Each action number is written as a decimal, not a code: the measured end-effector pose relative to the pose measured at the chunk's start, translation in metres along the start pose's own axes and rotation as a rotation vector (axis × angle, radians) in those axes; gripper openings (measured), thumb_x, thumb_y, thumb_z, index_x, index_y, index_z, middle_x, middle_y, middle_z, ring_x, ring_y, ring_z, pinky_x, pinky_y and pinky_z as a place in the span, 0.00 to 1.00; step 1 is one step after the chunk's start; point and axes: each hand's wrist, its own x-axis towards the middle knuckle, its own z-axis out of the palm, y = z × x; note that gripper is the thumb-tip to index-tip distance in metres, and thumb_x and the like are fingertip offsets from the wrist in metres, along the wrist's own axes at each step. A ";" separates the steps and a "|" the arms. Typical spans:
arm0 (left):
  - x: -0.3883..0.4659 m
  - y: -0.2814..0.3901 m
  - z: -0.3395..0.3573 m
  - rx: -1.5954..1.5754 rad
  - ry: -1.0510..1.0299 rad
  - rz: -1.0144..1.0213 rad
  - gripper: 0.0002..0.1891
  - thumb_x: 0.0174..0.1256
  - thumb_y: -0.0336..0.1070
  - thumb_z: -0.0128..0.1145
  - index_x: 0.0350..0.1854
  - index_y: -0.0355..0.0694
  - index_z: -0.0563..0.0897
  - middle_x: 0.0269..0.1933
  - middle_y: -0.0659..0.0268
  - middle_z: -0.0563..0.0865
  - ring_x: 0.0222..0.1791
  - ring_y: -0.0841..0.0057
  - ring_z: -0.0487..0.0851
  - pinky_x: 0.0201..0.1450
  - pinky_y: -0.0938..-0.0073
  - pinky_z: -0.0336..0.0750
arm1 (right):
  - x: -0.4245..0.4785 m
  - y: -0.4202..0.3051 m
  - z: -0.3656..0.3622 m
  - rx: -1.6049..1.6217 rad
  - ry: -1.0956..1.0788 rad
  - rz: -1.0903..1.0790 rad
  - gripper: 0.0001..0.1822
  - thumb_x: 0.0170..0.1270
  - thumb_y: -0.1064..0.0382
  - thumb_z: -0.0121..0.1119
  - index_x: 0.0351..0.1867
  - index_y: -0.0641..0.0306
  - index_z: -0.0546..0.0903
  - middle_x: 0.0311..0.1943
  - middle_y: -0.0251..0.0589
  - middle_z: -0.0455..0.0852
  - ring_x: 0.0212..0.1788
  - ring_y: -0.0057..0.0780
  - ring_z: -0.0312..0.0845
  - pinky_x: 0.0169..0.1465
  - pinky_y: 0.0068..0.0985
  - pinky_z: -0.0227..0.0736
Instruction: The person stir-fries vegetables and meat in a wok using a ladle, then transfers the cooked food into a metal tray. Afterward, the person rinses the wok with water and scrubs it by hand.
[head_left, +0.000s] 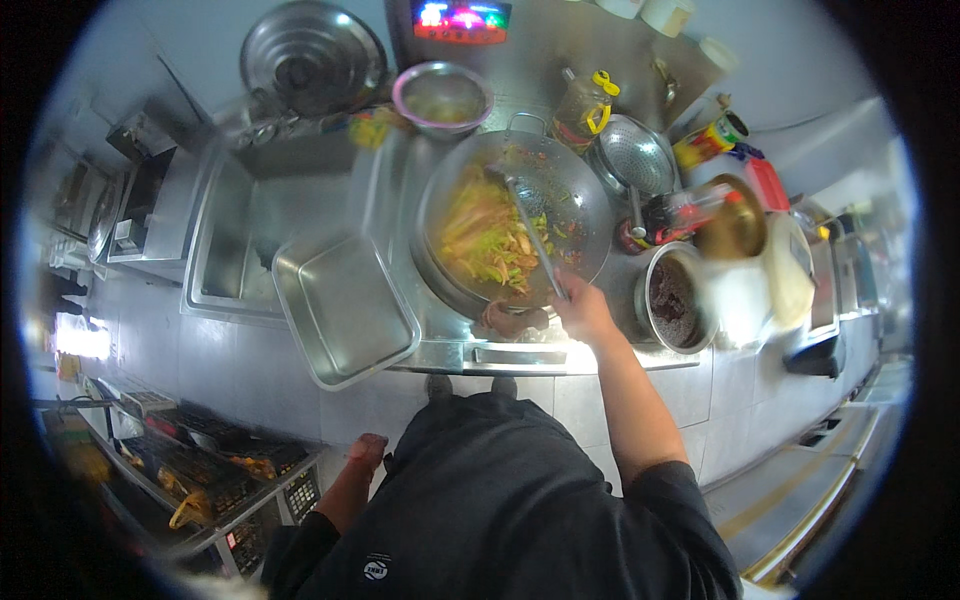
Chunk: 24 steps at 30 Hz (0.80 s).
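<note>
A large metal wok (592, 225) stands before me, with sliced greens and yellowish pieces of food (487, 240) in its left half and red bits on its right side. My right hand (586, 307) grips the long metal handle of a cooking ladle or spatula (534, 236); its head is blurred at the food, so its kind is unclear. Beside the near rim of the wok lies a brown cloth (514, 320), just left of my right hand. My left hand (369, 448) hangs low beside my body, away from the counter, and appears to hold nothing; its fingers are blurred.
Left of the wok are a rectangular steel pan (349, 311) and a sink (225, 247). A pink-rimmed bowl (442, 97) and an oil jug (583, 109) stand behind. To the right are a perforated strainer (636, 154), bottles and a pot of dark contents (677, 300). Crates (202, 465) sit lower left.
</note>
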 end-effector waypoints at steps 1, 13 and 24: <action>0.006 0.000 -0.002 0.059 0.008 0.023 0.21 0.67 0.51 0.53 0.33 0.36 0.87 0.38 0.48 0.89 0.43 0.53 0.87 0.47 0.55 0.77 | -0.009 0.007 0.002 0.012 -0.042 0.019 0.28 0.64 0.59 0.66 0.67 0.58 0.78 0.54 0.56 0.86 0.55 0.49 0.85 0.59 0.36 0.77; 0.042 0.008 -0.022 0.187 -0.086 0.122 0.17 0.70 0.44 0.48 0.35 0.39 0.87 0.44 0.49 0.88 0.47 0.49 0.85 0.52 0.53 0.78 | -0.151 -0.027 -0.164 -0.329 -0.032 -0.026 0.26 0.55 0.70 0.69 0.59 0.58 0.84 0.45 0.53 0.89 0.46 0.48 0.86 0.52 0.36 0.80; 0.051 0.005 -0.028 0.261 -0.127 0.192 0.19 0.65 0.47 0.58 0.44 0.34 0.87 0.45 0.51 0.90 0.49 0.57 0.87 0.56 0.64 0.78 | -0.110 -0.016 -0.109 -0.542 -0.089 0.123 0.23 0.58 0.67 0.67 0.58 0.62 0.83 0.48 0.54 0.88 0.50 0.52 0.84 0.57 0.40 0.78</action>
